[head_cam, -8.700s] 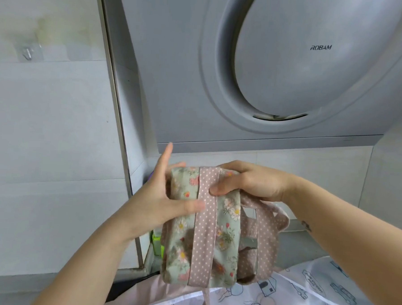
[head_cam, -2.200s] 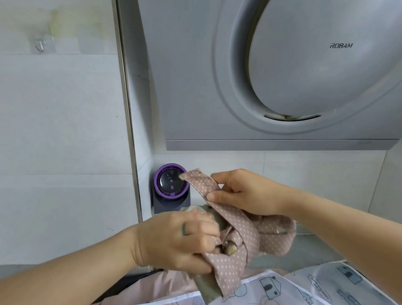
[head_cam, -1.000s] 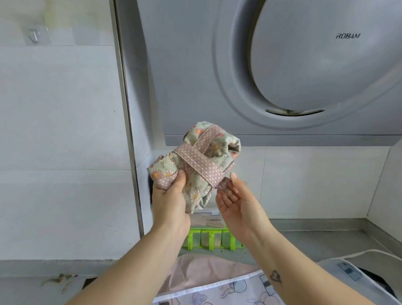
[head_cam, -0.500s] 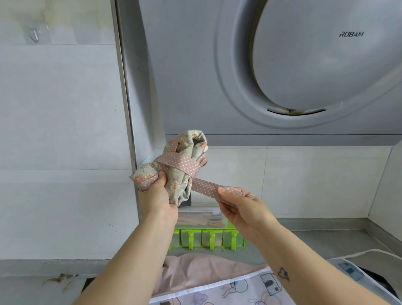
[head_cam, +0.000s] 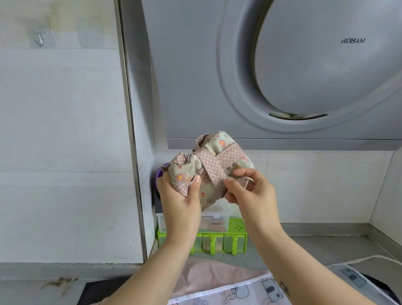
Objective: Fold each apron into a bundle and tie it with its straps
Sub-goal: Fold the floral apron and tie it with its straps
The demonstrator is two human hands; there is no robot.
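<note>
Fingers (head_cam: 243, 172) of the right hand (head_cam: 255, 198) are curled narrow: index and thumb pinch the free end of the strap (head_cam: 212, 163) at the right flank of the apron bundle (head_cam: 221, 143). The left hand (head_cam: 181, 205) grips the lower left end of the bundle, with the thumb pressed on its front. The bundle is held in the air between the two hands, above the desk (head_cam: 330, 247) and in front of the range hood (head_cam: 293, 64). The strap crosses the bundle in two diagonal bands that overlap midway between the hands.

Step in hand, as judged: securing the strap. Folding of this apron appears complete. The strap end is partly hidden behind the right fingers, so it cannot be determined whether a knot is formed.

Next move, as judged:
1. Hold the left grip firm so that the wraps do not slacken.
2. Pass the pinched end under a crossing band and draw it tight.

Below the hands, a green rack (head_cam: 235, 242) and a clear box (head_cam: 215, 216) stand on the desk. Nearer the person lies a printed apron (head_cam: 234, 301), apparently not yet folded.
</note>
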